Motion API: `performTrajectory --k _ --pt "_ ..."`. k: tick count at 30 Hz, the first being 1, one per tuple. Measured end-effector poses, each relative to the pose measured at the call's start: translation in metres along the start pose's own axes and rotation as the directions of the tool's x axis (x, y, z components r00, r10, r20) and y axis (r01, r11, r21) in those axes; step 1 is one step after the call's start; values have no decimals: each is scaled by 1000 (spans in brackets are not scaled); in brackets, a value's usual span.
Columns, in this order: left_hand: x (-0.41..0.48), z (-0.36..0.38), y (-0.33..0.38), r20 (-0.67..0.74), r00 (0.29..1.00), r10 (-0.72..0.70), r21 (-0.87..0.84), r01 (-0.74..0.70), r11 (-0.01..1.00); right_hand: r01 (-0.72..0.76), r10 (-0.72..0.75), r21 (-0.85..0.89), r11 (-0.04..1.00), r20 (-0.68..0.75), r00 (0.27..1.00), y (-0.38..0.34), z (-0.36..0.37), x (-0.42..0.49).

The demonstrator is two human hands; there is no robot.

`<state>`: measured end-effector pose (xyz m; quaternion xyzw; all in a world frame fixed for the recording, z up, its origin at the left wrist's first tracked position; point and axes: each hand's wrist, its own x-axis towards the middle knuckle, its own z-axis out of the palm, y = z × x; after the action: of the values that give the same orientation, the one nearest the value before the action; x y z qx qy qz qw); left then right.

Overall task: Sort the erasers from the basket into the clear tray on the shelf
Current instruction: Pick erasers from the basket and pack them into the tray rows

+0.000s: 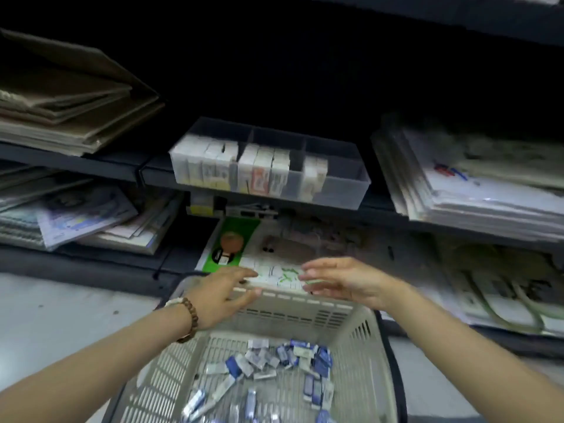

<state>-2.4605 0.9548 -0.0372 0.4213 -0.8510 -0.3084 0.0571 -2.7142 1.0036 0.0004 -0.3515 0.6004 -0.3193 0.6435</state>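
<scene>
A beige plastic basket [363,337] stands below me with several blue-and-white wrapped erasers [274,364] loose on its floor. Above its far rim, my left hand [222,297] and my right hand [345,282] face each other and press a short row of white erasers [276,277] between their fingertips; the row is blurred. On the shelf above sits the clear tray [345,184] with three compartments. Its left and middle compartments are packed with upright erasers [244,169]. The right one holds a few at its left side.
Brown folded paper [70,108] is stacked on the shelf left of the tray, with white paper piles [476,184] on the right. A green-and-white package [235,242] lies on the lower shelf behind my hands, with booklets [79,218] to its left. The shelf above the tray is dark.
</scene>
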Motion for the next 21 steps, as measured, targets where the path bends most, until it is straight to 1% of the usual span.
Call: performTrajectory --k 2,5,7,9,11,13,14,15,17,19,21 --pt "-7 35 -24 147 983 -107 1 108 994 -167 166 -13 986 -72 983 66 1 20" --pt "-17 89 -56 293 922 -253 11 262 965 -373 373 28 927 -145 916 158 6 42" --pt "-21 119 -73 330 874 -357 -82 403 911 -454 456 51 890 -176 873 204 9 51" --pt "-21 143 -87 336 826 -453 -183 529 829 -488 491 60 871 -175 854 233 14 57" --pt "-18 161 -100 348 782 -518 -181 598 781 -463 457 2 886 -174 872 244 21 66" --pt "-17 175 -115 343 752 -563 -162 638 753 -380 353 -140 914 -185 917 243 30 79" --pt "-18 182 -122 342 742 -577 -152 650 745 -329 300 -183 926 -167 939 241 36 86" --pt "-19 188 -130 344 733 -587 -135 657 741 -287 263 -203 936 -138 955 240 44 94" --pt "-23 198 -144 342 713 -612 -97 674 732 -253 237 -220 942 -95 967 241 58 107" --pt "-25 206 -154 314 726 -611 -101 666 739 -260 238 -240 935 -116 964 247 69 118" --pt "-24 214 -157 237 759 -607 -135 644 753 -266 221 -296 917 -176 959 257 76 127"
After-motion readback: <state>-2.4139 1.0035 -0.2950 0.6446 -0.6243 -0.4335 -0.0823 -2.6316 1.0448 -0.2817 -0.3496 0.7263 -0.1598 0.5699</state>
